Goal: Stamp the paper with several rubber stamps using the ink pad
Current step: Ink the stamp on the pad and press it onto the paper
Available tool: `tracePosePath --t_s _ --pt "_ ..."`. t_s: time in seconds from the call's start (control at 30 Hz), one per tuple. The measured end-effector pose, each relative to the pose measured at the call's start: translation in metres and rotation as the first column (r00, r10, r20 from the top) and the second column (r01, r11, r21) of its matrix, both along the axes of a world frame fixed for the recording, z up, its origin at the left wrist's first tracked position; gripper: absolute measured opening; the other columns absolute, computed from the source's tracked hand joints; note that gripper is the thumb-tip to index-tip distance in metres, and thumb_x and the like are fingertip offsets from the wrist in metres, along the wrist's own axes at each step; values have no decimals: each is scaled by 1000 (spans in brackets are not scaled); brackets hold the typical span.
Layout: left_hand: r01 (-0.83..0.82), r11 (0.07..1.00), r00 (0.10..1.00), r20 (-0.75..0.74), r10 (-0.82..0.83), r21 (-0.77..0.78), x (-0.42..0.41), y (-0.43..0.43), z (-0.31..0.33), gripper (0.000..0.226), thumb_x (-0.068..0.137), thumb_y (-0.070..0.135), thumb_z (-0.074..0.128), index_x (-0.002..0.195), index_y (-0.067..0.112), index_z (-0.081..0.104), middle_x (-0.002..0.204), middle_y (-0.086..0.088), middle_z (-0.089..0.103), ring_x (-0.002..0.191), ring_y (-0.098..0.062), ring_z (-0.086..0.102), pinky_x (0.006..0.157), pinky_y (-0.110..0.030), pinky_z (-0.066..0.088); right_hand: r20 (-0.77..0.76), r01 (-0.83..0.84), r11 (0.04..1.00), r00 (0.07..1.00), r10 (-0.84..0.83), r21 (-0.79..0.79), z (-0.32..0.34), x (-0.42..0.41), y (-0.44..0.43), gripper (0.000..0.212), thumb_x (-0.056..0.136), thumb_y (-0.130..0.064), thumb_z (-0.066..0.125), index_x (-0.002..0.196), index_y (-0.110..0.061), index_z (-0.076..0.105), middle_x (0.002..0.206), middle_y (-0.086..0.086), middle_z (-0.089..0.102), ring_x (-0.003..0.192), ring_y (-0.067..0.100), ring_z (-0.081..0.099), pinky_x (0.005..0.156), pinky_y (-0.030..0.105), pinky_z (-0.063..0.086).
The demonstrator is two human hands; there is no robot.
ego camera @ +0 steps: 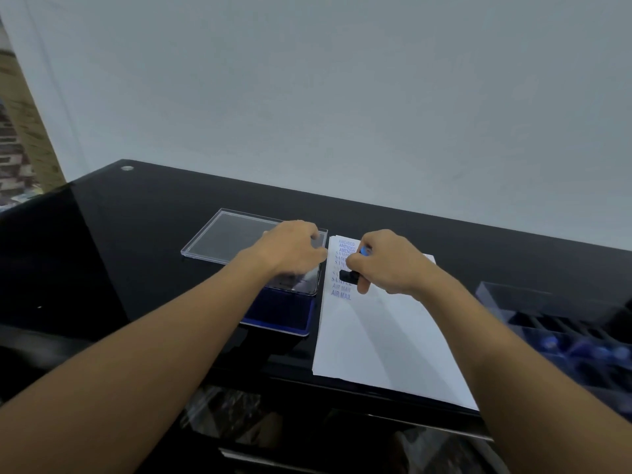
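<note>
**Pressing a stamp into a crowded column**

The black-based, blue-handled rubber stamp sits on the white paper sheet, pinched by the right hand among blue prints. Rocking could smear or overlap them. The left hand, its grip unclear, is over the blue ink pad. A clear plastic tray lies to the right.

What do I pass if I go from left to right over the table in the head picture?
ink pad → stamp → right hand → stamp box
</note>
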State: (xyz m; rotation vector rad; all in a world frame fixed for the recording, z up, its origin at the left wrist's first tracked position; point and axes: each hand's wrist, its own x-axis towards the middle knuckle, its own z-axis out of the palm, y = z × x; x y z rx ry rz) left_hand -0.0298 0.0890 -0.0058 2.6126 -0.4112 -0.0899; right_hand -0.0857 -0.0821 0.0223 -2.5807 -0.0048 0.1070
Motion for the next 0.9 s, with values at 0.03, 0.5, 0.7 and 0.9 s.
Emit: tracePosePath --t_s 0.03,0.5,0.7,0.9 --pt "9 1000 1000 -3 -9 16 2 -2 0 47 96 40 56 138 20 52 133 0 56 123 -21 53 107 -44 42 8 -5 1000 1000 5 -13 -3 0 0 16 90 -22 51 90 -6 54 64 1 73 52 10 47 48 21 39" --pt "54 980 997 -59 -43 192 20 -23 -22 62 77 52 75 129 22 57 124 3 64 119 -24 54 106 -57 26 -41 -3 997 999 0 -75 -31 1 4 25 93 -25 47 75 -9 50 80 16 72 62 21 53 57 30 44" --pt "63 977 994 -95 -45 202 21 -23 -17 66 73 48 79 129 22 57 107 5 70 113 -22 56 108 -61 25 -58 -17 994 998 11 -107 -32 4 8 28 93 -25 51 71 -9 43 79 14 61 64 24 46 56 33 38" --pt "64 977 996 -79 -49 205 26 -22 -20 54 69 52 81 111 24 63 108 5 63 107 -23 57 105 -62 29 -64 -43 989 997 35 -140 -31 5 11 30 93 -27 51 71 -10 43 76 10 57 65 25 49 57 32 40"
